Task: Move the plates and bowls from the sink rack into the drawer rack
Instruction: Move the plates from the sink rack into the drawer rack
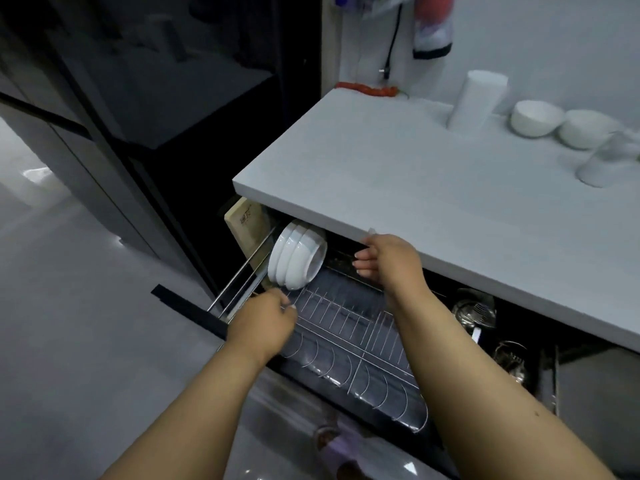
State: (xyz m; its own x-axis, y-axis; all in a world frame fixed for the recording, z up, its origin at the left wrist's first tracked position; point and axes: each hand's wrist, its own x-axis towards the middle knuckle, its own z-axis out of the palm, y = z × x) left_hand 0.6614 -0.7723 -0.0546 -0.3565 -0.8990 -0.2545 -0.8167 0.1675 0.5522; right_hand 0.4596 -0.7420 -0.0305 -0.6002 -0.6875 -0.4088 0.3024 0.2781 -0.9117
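Observation:
The drawer rack (349, 327), a wire rack in a pulled-out drawer, sits under the white counter (398, 174). Three white bowls (297, 258) stand nested on their sides at the rack's far left end. My left hand (263, 323) is just in front of and below them, fingers bunched at the rack's front wires, with nothing seen in it. My right hand (384, 261) hovers to the right of the bowls under the counter's edge, thumb and fingers curled apart and empty. The sink rack is out of view.
Two more white bowls (535, 117) (585, 128), a white cylinder (476, 98) and an upturned glass (607, 159) stand at the counter's back right. A wooden board (244, 221) leans left of the drawer. Metal utensils (474, 310) fill the drawer's right side. A dark fridge (138, 98) stands to the left.

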